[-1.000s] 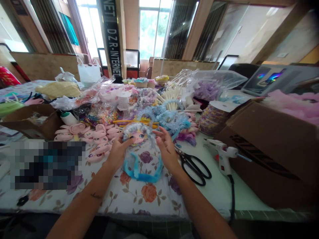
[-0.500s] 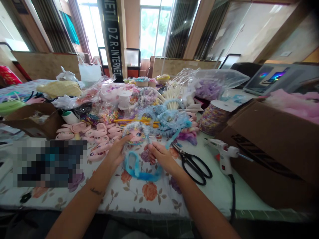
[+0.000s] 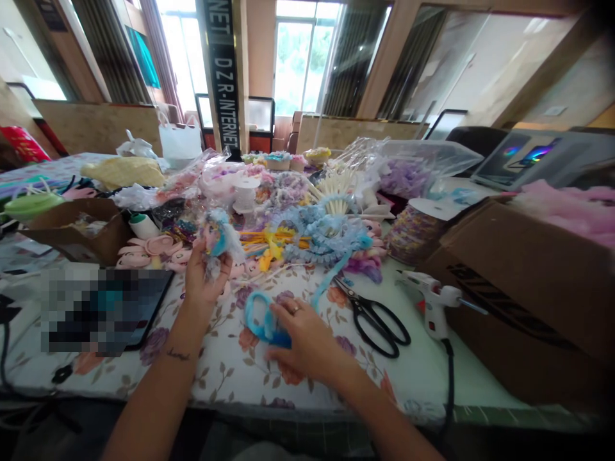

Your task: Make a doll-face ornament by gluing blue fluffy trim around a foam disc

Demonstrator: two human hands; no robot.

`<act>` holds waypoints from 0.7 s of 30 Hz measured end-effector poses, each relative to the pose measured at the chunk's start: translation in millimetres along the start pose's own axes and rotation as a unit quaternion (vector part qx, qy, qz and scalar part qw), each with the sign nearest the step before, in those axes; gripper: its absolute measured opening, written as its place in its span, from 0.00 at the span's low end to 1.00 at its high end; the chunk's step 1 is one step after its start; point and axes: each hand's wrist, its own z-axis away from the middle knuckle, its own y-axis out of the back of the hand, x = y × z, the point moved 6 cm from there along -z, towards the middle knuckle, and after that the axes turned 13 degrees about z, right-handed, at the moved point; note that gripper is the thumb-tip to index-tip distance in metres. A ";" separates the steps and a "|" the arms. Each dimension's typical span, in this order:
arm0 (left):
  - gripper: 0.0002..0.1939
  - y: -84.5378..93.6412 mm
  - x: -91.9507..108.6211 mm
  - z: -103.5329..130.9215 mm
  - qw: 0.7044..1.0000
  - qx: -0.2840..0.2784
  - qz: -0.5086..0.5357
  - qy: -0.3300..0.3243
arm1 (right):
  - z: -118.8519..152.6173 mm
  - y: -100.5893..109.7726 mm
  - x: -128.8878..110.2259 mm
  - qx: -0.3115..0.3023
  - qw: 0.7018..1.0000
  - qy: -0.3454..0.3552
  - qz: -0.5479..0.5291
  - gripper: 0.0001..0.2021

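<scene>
My left hand (image 3: 205, 276) is closed around a small doll head (image 3: 212, 232) with fluffy blue and white hair, held up above the table. The head's painted face is turned to the left. My right hand (image 3: 307, 333) reaches over a loop of fluffy blue strip (image 3: 259, 320) on the flowered cloth. Its thumb and fingers are apart, with part of the strip between them; whether they press on it is partly hidden. Beyond that hand, a thinner light-blue strip (image 3: 331, 278) runs up to a heap of blue ruffled trim (image 3: 331, 234).
Black-handled scissors (image 3: 379, 323) and a white glue gun (image 3: 432, 301) lie at right, beside a large cardboard box (image 3: 523, 301). Several pink doll faces (image 3: 154, 250) lie left of centre. A tablet (image 3: 148, 307) rests at left. A ribbon spool (image 3: 418, 234) stands near the box.
My left hand has lifted the doll head up and to the left, turning it. My right hand has left the head and moved down onto the blue strip. Yellow pieces now show behind.
</scene>
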 end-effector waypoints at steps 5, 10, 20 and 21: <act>0.09 2.2 1.3 -1.5 1.000 -0.005 0.000 -0.003 | 4.2 -24.6 -14.0 -0.034 0.999 0.005 0.036 0.04; 0.08 0.4 -2.2 1.5 1.000 -0.007 -0.007 0.004 | -7.9 11.4 26.7 0.066 0.989 -0.074 -0.114 0.08; 0.07 2.6 -29.8 10.9 0.992 -0.047 -0.100 0.060 | -36.8 125.5 139.0 0.345 0.912 -0.219 0.044 0.09; 0.08 4.6 -33.9 12.0 0.987 -0.054 -0.132 0.071 | -38.8 116.1 143.4 0.316 0.917 -0.232 0.079 0.09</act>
